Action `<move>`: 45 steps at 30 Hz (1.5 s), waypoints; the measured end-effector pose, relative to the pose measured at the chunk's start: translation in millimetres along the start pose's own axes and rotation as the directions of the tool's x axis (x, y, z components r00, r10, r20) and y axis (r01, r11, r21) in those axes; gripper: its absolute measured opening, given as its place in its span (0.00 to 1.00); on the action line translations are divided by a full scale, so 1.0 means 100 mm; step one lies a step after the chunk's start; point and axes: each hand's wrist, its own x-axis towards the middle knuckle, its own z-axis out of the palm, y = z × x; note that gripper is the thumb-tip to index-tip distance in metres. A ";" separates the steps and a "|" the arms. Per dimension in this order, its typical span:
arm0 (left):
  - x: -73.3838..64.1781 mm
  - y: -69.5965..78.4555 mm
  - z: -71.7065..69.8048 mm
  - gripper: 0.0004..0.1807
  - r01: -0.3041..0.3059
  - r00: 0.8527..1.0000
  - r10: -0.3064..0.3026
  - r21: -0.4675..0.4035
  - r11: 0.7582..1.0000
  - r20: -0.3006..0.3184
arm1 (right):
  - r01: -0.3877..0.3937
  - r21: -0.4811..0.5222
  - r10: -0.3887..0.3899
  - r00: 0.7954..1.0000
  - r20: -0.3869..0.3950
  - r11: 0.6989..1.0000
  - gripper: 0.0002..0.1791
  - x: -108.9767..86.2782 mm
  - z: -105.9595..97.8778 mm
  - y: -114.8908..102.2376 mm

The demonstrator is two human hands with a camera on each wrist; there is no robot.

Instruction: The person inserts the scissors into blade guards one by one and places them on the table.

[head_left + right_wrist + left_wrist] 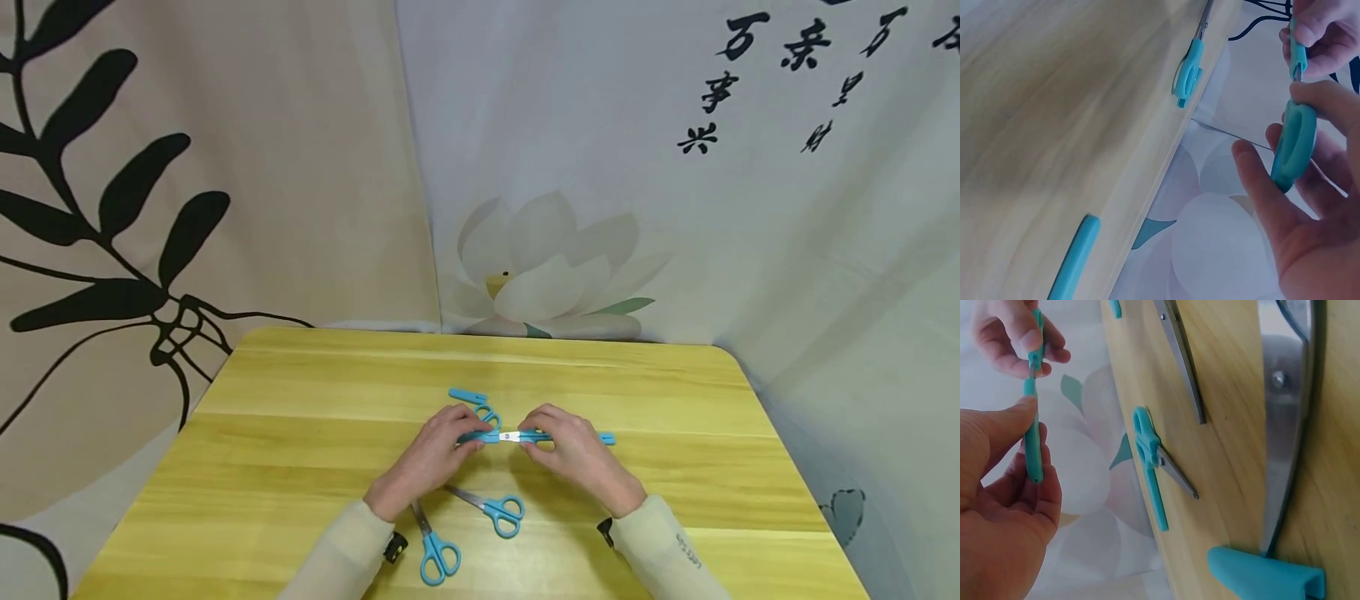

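My left hand point(442, 442) pinches a blue blade cover point(1033, 440) between thumb and fingers. My right hand point(570, 446) holds the blue handles of a pair of scissors point(1296, 144), thumb on top near the pivot. The blades point left into the cover, with a short strip of bare metal showing between the two hands. Just behind the left fingers lies another pair of scissors point(487, 414), with a loose blue cover point(468, 396) beyond it. Right of my right hand is one more blue cover point(607, 438), partly hidden by that hand in the head view.
Two uncovered scissors, one further forward point(435, 550) and one nearer the middle point(502, 512), lie by my left forearm. A blue cover point(1266, 572) sits at a blade tip in the left wrist view. The wooden table point(337, 375) ends at a printed curtain point(300, 167).
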 end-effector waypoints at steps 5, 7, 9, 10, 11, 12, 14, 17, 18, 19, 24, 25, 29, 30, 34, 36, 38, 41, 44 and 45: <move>0.01 0.02 0.01 0.11 -0.009 1.000 0.009 -0.016 1.000 -0.009 | 0.009 0.003 -0.008 1.000 -0.009 1.000 0.10 0.01 0.00 -0.01; 0.02 0.03 0.02 0.11 -0.011 1.000 0.010 -0.023 1.000 -0.014 | 0.020 -0.004 -0.020 1.000 -0.016 1.000 0.10 0.01 0.00 -0.01; 0.03 0.04 0.03 0.11 -0.016 1.000 0.015 -0.029 0.999 -0.017 | 0.030 -0.011 -0.031 0.999 -0.023 0.999 0.10 0.02 0.00 -0.01; 0.03 0.05 0.03 0.11 -0.019 1.000 0.019 -0.034 0.999 -0.017 | 0.035 -0.014 -0.036 0.999 -0.027 0.999 0.10 0.02 0.00 -0.01; 0.03 0.05 0.03 0.11 -0.020 1.000 0.019 -0.036 0.999 -0.015 | 0.041 -0.017 -0.041 0.999 -0.030 0.999 0.10 0.02 0.00 -0.01; 0.03 0.06 0.04 0.11 -0.018 1.000 0.017 -0.036 0.999 -0.013 | 0.046 -0.021 -0.047 0.998 -0.032 0.999 0.10 0.01 0.00 -0.01; 0.03 0.07 0.04 0.11 -0.018 1.000 0.018 -0.030 0.999 -0.009 | 0.050 -0.026 -0.051 0.998 -0.036 0.998 0.10 0.01 0.00 -0.01; 0.04 0.07 0.05 0.11 -0.032 0.999 0.032 -0.012 0.999 -0.019 | 0.049 -0.035 -0.050 0.998 -0.043 0.998 0.10 0.02 -0.01 -0.01; 0.04 0.06 0.05 0.11 -0.041 0.999 0.041 -0.002 0.999 -0.025 | 0.048 -0.037 -0.049 0.998 -0.044 0.998 0.11 0.02 -0.01 -0.01; 0.04 0.06 0.05 0.11 -0.053 0.998 0.053 0.007 0.999 -0.031 | 0.048 -0.041 -0.050 0.998 -0.044 0.998 0.10 0.02 -0.01 -0.02; 0.04 0.04 0.08 0.12 -0.087 0.995 0.088 0.037 0.996 -0.050 | 0.056 -0.053 -0.058 0.998 -0.034 0.997 0.10 0.02 0.00 -0.02; 0.04 0.04 0.08 0.12 -0.089 0.995 0.091 0.037 0.995 -0.050 | 0.056 -0.053 -0.058 0.998 -0.033 0.997 0.10 0.02 0.00 -0.02; 0.04 0.03 0.10 0.11 -0.090 0.994 0.092 0.033 0.995 -0.052 | 0.049 -0.041 -0.050 0.998 -0.040 0.998 0.11 0.02 0.01 -0.03; 0.05 0.02 0.10 0.11 -0.091 0.994 0.092 0.029 0.995 -0.053 | 0.047 -0.038 -0.048 0.998 -0.042 0.998 0.11 0.02 0.01 -0.03; 0.06 0.01 0.11 0.11 -0.099 0.993 0.100 0.017 0.995 -0.065 | 0.042 -0.034 -0.043 0.998 -0.040 0.999 0.11 0.03 0.01 -0.03; 0.07 0.01 0.10 0.11 -0.090 0.994 0.090 -0.001 0.996 -0.068 | 0.040 -0.030 -0.041 0.998 -0.041 0.999 0.10 0.04 0.01 -0.03; 0.06 0.01 0.10 0.13 -0.066 0.996 0.064 -0.032 0.997 -0.068 | 0.044 -0.024 -0.045 0.998 -0.046 0.999 0.10 0.03 0.00 -0.02; 0.06 0.02 0.10 0.16 -0.007 0.998 0.002 -0.090 0.996 -0.057 | 0.047 -0.016 -0.048 0.997 -0.054 0.999 0.10 0.02 0.00 -0.01; 0.05 0.01 0.09 0.19 0.018 0.998 -0.025 -0.120 0.993 -0.055 | 0.041 -0.011 -0.042 0.997 -0.057 0.999 0.10 0.00 -0.01 0.00; 0.05 0.00 0.09 0.19 0.017 0.998 -0.024 -0.122 0.992 -0.058 | 0.037 -0.010 -0.038 0.998 -0.058 0.999 0.10 0.00 -0.01 0.01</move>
